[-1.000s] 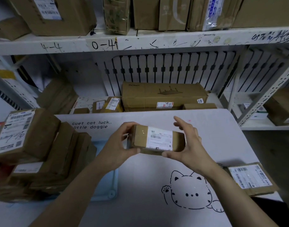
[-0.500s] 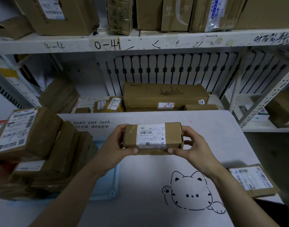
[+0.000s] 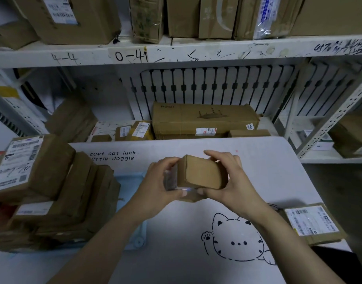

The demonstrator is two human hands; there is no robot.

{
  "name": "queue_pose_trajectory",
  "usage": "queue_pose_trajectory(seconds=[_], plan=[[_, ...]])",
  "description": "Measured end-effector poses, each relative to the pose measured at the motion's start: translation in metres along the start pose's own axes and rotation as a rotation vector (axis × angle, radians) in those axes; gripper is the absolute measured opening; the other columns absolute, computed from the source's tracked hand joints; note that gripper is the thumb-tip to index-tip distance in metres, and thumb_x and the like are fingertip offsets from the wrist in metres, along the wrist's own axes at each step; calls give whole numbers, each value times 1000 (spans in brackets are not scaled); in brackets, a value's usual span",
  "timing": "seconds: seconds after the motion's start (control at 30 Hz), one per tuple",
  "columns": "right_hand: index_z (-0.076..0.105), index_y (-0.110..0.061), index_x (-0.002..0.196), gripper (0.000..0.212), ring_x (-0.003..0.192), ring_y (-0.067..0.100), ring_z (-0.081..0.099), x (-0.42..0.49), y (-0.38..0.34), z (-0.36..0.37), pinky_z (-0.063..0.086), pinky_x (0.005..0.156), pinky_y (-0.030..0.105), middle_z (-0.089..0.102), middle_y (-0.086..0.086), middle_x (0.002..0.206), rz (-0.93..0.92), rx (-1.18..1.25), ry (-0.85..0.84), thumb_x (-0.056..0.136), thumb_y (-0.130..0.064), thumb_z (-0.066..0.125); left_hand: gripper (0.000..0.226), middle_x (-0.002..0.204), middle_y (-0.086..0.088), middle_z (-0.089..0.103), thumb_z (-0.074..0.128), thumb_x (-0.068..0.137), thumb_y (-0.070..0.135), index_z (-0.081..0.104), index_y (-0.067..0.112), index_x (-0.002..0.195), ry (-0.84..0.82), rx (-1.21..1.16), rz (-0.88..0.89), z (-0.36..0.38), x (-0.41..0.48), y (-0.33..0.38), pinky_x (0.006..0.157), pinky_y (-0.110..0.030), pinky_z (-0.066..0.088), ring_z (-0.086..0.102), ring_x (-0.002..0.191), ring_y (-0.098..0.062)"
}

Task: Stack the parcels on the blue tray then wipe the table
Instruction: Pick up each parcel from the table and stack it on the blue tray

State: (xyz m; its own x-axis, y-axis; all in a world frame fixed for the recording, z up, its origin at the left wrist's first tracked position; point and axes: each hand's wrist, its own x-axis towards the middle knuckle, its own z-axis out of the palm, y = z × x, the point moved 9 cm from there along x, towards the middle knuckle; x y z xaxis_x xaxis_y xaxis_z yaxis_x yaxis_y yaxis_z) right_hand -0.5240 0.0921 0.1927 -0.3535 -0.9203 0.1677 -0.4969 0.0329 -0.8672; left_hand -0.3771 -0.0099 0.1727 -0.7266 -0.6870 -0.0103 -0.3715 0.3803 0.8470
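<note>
**Item: small parcel** (image 3: 200, 173). Brown cardboard, with a plain face turned up toward the camera and a taped end at the left. It is held over the middle of the table (image 3: 176, 267), just right of the blue tray.

**Left hand** (image 3: 161, 181): grasps the parcel's left end, fingers curled over the far top edge and thumb on the near lower edge.

**Right hand** (image 3: 234, 181): grasps the right end, fingers curled over the top and thumb underneath. The two thumb tips lie close together.

**Blue tray** (image 3: 128, 186): sits on the left part of the table, mostly covered. Only its right side and near corner show.

**Stack of parcels** (image 3: 53, 191): brown boxes piled several high on the tray. The top one, at the far left, carries a white label.

**Flat parcel** (image 3: 313, 224): lies labelled face up at the table's near right edge, well apart from the tray.

**Table markings:** a cat drawing (image 3: 237, 240) near the right forearm, and printed words (image 3: 114, 156) at the far left.

**Surroundings:** a long carton (image 3: 204, 119) lies beyond the table's far edge with smaller boxes to its left. Above it, a white shelf (image 3: 176, 53) with handwritten numbers carries more cartons.
</note>
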Motion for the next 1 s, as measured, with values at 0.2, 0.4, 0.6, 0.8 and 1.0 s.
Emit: queue_pose_trajectory(seconds=[0.2,0.4,0.6,0.8,1.0], plan=[[32,-46,147,97,129,2,40,-7,12,2,41,100,19,39,-18,141,121,177,-121,70,-31,89,68,128,14,54,84,65,35,47,45,122,105,-86,5,-16,-2,-10,104,-46,46,51,121,-10],[53,-21,139,60,108,18,63,-8,42,9,50,86,33,65,1,124,492,800,32,79,-29,57,57,125,18,51,73,66,31,49,43,117,249,27,269,-27,-7,16,104,-39,43,50,122,-19],[73,-6,108,31,90,22,72,-14,41,31,60,78,34,75,14,105,670,982,-74,101,-28,52,74,141,-3,38,86,63,0,45,24,119,320,459,513,-20,-17,44,95,-29,46,42,129,-27],[63,-10,130,54,113,28,62,-7,49,20,47,94,42,68,15,127,540,972,-34,76,-11,66,95,151,-7,24,90,64,9,31,28,137,377,497,449,-27,-19,34,101,-41,46,30,140,-31],[61,-15,132,66,110,23,66,-5,49,17,48,99,51,65,9,131,464,970,-24,68,-2,67,106,151,0,23,89,66,11,19,37,142,376,406,349,-29,-17,18,108,-29,32,26,143,-23]])
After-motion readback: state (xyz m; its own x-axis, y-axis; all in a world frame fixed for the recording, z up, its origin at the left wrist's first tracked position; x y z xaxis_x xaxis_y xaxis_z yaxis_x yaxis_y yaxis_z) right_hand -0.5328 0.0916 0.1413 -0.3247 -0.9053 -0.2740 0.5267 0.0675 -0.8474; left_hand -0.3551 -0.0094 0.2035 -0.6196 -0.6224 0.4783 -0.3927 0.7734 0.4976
